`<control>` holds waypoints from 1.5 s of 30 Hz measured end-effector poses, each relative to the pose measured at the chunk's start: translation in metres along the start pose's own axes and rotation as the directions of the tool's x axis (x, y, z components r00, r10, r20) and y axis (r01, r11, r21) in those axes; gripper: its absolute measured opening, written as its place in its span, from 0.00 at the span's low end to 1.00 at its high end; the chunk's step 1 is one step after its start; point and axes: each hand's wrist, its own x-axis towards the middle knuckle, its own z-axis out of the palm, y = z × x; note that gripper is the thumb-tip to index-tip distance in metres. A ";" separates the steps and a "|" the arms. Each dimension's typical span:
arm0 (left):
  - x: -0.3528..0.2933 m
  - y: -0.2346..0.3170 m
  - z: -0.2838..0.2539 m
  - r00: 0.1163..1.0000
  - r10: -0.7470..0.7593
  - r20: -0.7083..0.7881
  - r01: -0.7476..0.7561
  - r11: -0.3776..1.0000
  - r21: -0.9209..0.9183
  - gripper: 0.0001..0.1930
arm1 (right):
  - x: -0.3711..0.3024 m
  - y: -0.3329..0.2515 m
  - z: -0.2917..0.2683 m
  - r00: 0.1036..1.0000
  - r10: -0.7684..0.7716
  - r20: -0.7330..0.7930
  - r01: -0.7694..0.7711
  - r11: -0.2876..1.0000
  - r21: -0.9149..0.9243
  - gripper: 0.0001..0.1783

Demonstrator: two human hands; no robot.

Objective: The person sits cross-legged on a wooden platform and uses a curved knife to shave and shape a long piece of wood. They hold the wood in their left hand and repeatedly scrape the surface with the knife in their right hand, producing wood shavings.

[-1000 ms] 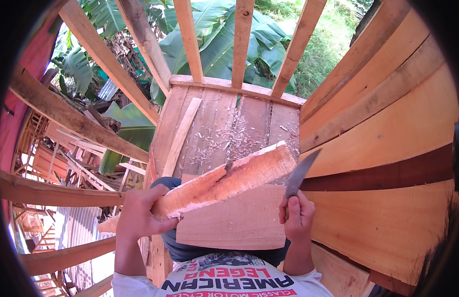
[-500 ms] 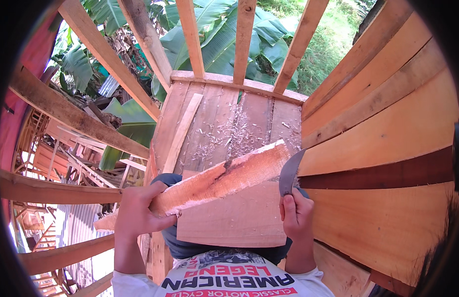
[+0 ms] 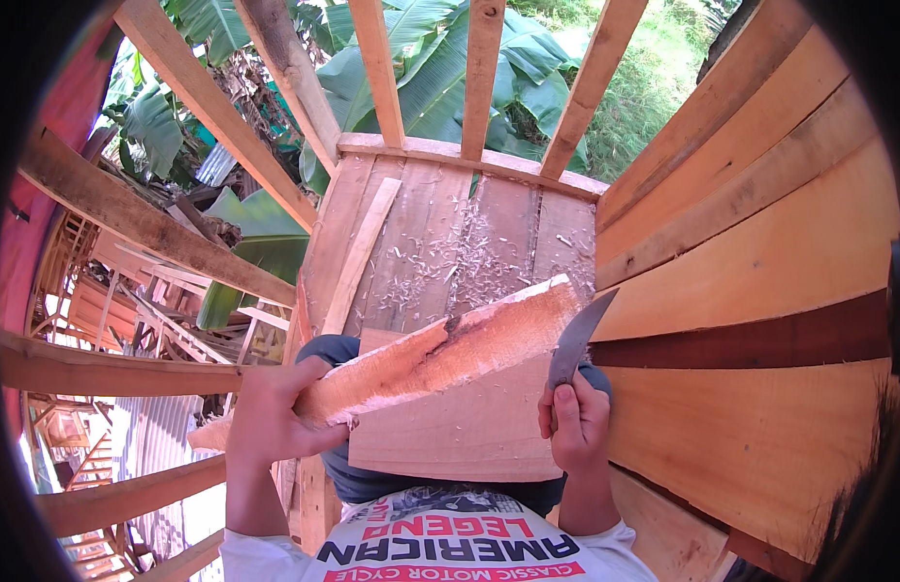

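Note:
My left hand (image 3: 273,412) grips the near-left part of a rough wood piece (image 3: 440,354), thumb on top, its tail end sticking out to the left. The piece slants up to the right, orange-brown with pale edges and a dark knot streak. In my right hand (image 3: 578,422) is a knife with a dark curved blade (image 3: 578,339), pointing up and right. The blade lies close beside the wood's far right end; whether they touch I cannot tell. A flat board (image 3: 460,427) rests across my lap beneath the wood.
Pale shavings (image 3: 479,257) litter the plank floor (image 3: 353,204), where a narrow wooden strip (image 3: 365,254) lies. Wooden slats (image 3: 481,78) stand ahead and bars (image 3: 120,369) run along the left. Smooth plank walling (image 3: 741,291) closes the right side. Banana leaves (image 3: 431,87) grow outside.
The knife has turned, its tip swinging up and to the right. The wood has shifted slightly to the right in my left hand's grip.

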 end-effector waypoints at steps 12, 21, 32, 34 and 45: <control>0.000 -0.005 0.005 1.000 0.006 0.012 -0.006 1.000 0.006 0.22 | -0.003 0.003 -0.003 1.000 0.023 -0.006 -0.023 1.000 0.013 0.19; -0.003 0.002 0.001 0.998 -0.066 -0.010 0.067 0.996 0.064 0.22 | 0.003 0.004 0.004 0.991 -0.005 0.130 0.013 0.998 -0.060 0.20; -0.002 0.002 0.000 0.996 -0.082 -0.026 0.082 0.997 0.000 0.20 | -0.001 0.008 0.004 0.992 0.041 0.122 -0.032 0.997 -0.072 0.20; -0.004 0.001 0.001 0.995 -0.098 -0.028 0.098 0.995 -0.009 0.20 | -0.003 0.011 0.003 0.991 0.127 -0.046 -0.118 0.980 0.159 0.20; -0.004 0.003 -0.003 0.997 -0.080 -0.020 0.080 0.997 0.010 0.20 | -0.001 0.008 0.010 0.996 0.056 0.071 -0.054 0.998 -0.033 0.22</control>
